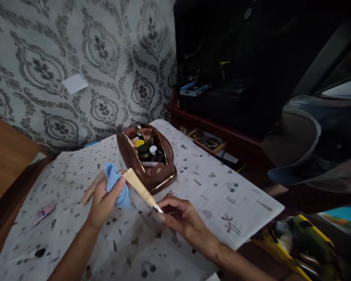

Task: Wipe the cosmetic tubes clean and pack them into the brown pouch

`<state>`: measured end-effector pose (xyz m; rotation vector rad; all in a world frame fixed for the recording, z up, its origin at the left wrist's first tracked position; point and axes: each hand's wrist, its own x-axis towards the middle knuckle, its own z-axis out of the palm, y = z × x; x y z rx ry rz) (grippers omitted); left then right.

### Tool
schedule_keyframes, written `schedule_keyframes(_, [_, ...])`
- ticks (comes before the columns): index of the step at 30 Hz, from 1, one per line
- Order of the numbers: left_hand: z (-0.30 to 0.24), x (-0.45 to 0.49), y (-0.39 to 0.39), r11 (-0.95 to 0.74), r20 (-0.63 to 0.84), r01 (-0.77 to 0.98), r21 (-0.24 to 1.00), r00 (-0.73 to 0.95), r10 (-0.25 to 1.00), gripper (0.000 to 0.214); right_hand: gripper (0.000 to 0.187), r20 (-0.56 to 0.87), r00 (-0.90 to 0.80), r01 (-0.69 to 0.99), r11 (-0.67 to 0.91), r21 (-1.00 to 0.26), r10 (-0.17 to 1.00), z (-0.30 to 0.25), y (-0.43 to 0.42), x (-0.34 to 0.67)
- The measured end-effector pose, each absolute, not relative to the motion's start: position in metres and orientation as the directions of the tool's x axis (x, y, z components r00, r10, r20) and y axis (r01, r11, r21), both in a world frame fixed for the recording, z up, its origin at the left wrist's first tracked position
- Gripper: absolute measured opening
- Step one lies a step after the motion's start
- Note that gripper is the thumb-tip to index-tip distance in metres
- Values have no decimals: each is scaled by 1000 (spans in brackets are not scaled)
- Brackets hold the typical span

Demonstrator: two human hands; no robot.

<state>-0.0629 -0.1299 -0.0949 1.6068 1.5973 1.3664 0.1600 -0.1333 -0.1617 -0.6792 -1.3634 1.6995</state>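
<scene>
A cream-yellow squeeze tube with a silver cap slants between my hands. My left hand is closed round a crumpled light blue cloth, its fingertips at the tube's flat end; whether they press on the tube is hard to tell. The fingers of my right hand pinch the silver cap at the tube's lower end. Just beyond the tube stands an unzipped brown cosmetic bag, holding a yellow-lidded jar, a dark jar and a white-capped bottle. Beside my left hand lies a beige item, partly hidden.
A white patterned cloth covers the table. On its left lie a pink packet and a small brush with dark bristles. A large black television stands at the back right, above an open wooden drawer.
</scene>
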Motion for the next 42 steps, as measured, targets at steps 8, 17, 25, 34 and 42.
schedule_keyframes(8, [-81,-57,-109,-481,517,876,-33,427,742,34,39,-107,-381,-383,-262,-886,918,-172,-136,183])
schedule_keyframes(17, [-99,-64,-103,-548,622,833,-77,470,626,41,34,-145,-329,-465,-294,-835,933,-179,-137,189])
schedule_keyframes(25, [-120,-64,-95,-605,740,796,-1,408,535,37,35,-204,-316,-426,-331,-842,927,-180,-137,192])
schedule_keyframes(34, [-123,-61,-97,-575,747,817,32,362,557,36,17,163,-227,105,191,-976,960,-128,-104,217])
schedule_keyframes(42, [-122,-59,-96,-570,739,820,39,360,569,40,15,354,-325,202,430,-880,877,-94,-64,199])
